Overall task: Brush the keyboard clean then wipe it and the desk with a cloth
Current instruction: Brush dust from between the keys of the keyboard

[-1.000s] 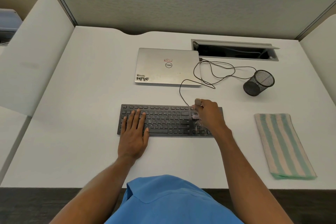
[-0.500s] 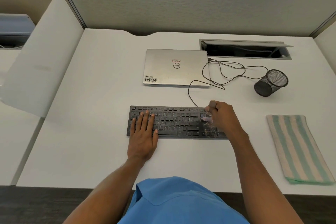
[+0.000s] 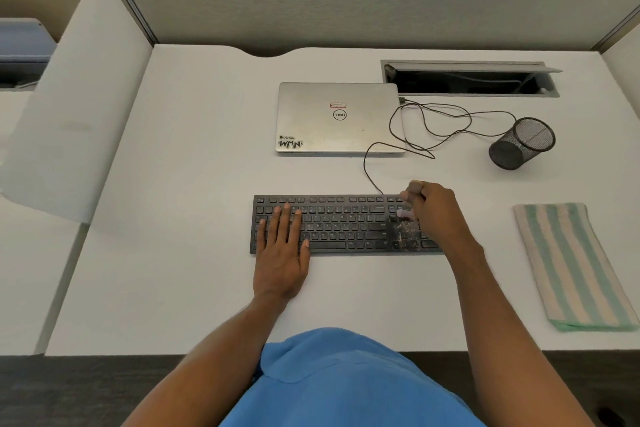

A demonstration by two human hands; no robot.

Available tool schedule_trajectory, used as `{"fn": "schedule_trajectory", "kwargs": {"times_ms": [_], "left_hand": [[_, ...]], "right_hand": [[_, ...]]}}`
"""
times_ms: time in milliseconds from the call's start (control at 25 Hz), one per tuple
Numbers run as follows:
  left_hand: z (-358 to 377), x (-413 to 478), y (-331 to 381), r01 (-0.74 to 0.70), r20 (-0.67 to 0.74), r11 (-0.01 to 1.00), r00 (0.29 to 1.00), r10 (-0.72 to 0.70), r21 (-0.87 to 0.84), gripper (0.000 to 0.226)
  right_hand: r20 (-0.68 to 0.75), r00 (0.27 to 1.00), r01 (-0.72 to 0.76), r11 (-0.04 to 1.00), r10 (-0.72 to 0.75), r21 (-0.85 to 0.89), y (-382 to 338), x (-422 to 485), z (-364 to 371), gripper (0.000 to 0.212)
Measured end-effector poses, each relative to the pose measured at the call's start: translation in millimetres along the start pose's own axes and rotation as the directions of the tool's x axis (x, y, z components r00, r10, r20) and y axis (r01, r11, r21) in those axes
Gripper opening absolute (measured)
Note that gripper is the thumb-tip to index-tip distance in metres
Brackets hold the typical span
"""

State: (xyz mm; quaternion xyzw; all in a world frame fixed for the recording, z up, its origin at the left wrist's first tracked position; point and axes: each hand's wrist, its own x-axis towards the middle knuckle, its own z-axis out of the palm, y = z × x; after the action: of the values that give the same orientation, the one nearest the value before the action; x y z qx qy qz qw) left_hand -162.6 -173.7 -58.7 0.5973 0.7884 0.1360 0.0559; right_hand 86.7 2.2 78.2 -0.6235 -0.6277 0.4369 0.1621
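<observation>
From the head camera, the keyboard lies near the front middle of the desk. The left hand rests flat and open on the keyboard's left keys, gripping nothing. The right hand is closed around a small brush over the keyboard's right end, where pale crumbs sit. A hard flick could scatter them onto the desk or push them under the keys. The striped cloth lies untouched, well right of the keyboard.

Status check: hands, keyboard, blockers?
Left hand flat on keyboard. Right hand gripping brush over right-end keys. Cloth untouched at right. Nothing blocking.
</observation>
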Motion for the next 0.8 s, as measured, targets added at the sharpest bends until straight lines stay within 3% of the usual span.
{"fn": "schedule_trajectory", "kwargs": {"times_ms": [240, 600, 800], "left_hand": [[-0.1, -0.4, -2.0, -0.013, 0.004, 1.000, 1.000, 0.013, 0.008, 0.064], [-1.8, -2.4, -1.5, -0.007, 0.002, 1.000, 1.000, 0.007, -0.008, 0.063], [-0.8, -3.0, -2.4, -0.007, 0.005, 1.000, 1.000, 0.007, 0.001, 0.063]], "right_hand": [[-0.065, 0.998, -0.012, 1.000, 0.013, 0.016, -1.3, -7.9, 4.8, 0.019], [-0.027, 0.999, 0.044, 0.997, -0.046, -0.067, -4.5, -14.7, 0.4, 0.022], [-0.014, 1.000, -0.003, 1.000, 0.003, -0.011, 6.7, -9.1, -1.3, 0.024]]}}
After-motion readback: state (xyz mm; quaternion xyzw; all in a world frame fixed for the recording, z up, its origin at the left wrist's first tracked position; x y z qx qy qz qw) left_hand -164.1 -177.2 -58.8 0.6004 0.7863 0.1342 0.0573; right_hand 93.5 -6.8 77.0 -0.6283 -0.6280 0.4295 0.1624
